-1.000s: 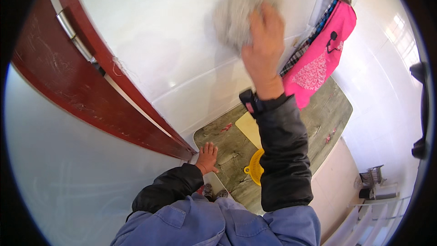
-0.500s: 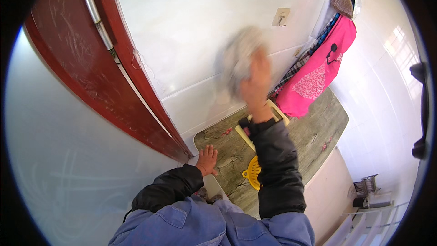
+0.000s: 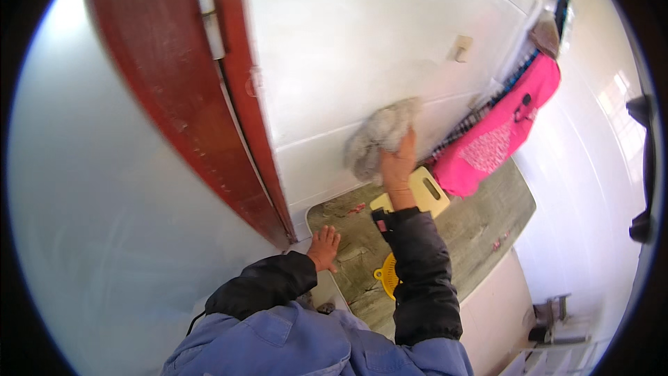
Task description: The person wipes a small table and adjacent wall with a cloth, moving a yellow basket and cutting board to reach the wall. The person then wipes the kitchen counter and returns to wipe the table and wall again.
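Observation:
A rumpled grey cloth (image 3: 379, 136) lies against the white tiled wall (image 3: 334, 49), low down above the back edge of the table. My right hand (image 3: 399, 163) presses on its right side and grips it; the fingertips are partly lost in its folds. Closer to me, my left hand (image 3: 324, 248) lies with fingers spread at the left edge of the wood-patterned table (image 3: 480, 209), holding nothing. Under my right forearm is a cream cutting board (image 3: 431, 198) with a handle slot. A yellow perforated basket (image 3: 387, 277) is half hidden by my right sleeve.
A pink cloth item (image 3: 487, 143), seemingly an apron, hangs at the right with its lower end by the table. On the wall is a hook (image 3: 460, 49). To the left stands a red-brown door frame (image 3: 247, 83) with a metal hinge (image 3: 213, 35). A rack (image 3: 557, 317) is low at right.
My right hand has brought the grey cloth lower on the wall, toward the table. The left hand stays at the table edge. The whole view has shifted a little, with the door frame farther right.

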